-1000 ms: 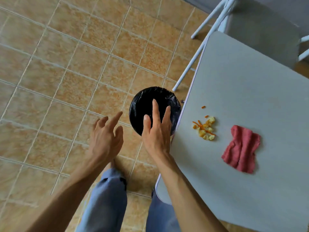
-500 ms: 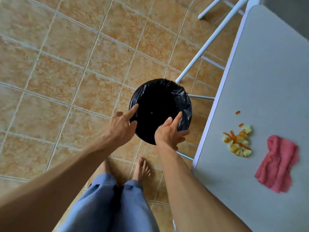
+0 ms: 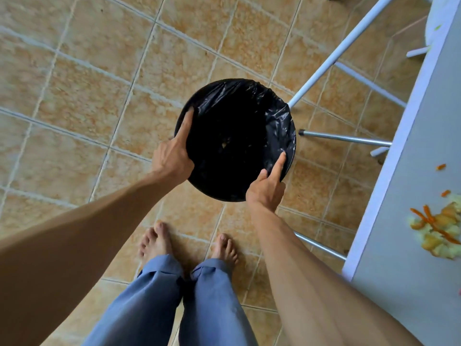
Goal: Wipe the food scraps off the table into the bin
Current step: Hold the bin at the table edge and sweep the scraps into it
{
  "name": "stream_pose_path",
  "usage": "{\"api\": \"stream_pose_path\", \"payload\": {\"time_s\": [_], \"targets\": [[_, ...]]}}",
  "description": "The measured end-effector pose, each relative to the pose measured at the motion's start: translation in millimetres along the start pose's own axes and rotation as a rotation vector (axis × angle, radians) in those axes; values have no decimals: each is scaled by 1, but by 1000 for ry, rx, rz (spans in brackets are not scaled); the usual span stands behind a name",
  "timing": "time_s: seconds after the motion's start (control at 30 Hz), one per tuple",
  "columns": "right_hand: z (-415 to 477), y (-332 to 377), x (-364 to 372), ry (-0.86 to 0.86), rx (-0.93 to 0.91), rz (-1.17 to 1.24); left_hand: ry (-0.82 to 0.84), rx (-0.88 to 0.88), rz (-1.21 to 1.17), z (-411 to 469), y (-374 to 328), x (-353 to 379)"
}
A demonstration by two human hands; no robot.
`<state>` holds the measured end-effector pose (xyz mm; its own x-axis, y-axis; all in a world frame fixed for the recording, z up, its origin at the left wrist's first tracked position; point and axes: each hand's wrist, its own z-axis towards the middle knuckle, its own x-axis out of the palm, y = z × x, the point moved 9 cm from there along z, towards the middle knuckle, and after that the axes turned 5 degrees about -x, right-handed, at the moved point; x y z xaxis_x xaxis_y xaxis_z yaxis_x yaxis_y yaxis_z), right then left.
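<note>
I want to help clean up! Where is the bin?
The bin stands on the tiled floor mid-picture, left of the table, with the left hand and right hand gripping its rim.

Just one view here: a wide-angle head cam looking almost straight down at the tiled floor [image 3: 74, 96], pretty close. The bin [image 3: 234, 136] sits mid-frame, worktop [image 3: 411, 171] edge clipped along the right side, bare feet at the bottom.
</note>
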<state>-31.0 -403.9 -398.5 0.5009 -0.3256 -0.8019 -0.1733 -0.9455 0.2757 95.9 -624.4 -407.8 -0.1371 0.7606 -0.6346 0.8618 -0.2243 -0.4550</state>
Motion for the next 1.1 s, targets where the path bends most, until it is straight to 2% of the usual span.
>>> {"api": "stream_pose_path", "payload": {"time_s": [0.17,0.3,0.47,0.63,0.7,0.77,0.87,1.0,1.1], "targets": [[-14,32,14,61,-130,11,18,-45,-57,-3,28,-24],[-35,55,2,140,-217,25,-33,-95,-105,-37,31,-57],[-82,83,-41,298,-353,-83,-177,-143,-206,-103,28,-104],[-145,112,-107,422,-531,-192,-251,-152,-275,-158,4,-125],[-161,129,-157,294,-669,-72,-258,-143,-297,-169,-6,-125],[-164,135,-223,56,-748,28,-254,-123,-309,-178,-23,-119],[-146,96,-311,-298,-708,125,-238,-100,-370,-194,-56,-106],[-94,12,-366,-417,-524,118,-173,-65,-365,-202,-81,-81],[-71,-26,-373,-427,-563,29,-133,4,-424,-199,-95,-61]]}}
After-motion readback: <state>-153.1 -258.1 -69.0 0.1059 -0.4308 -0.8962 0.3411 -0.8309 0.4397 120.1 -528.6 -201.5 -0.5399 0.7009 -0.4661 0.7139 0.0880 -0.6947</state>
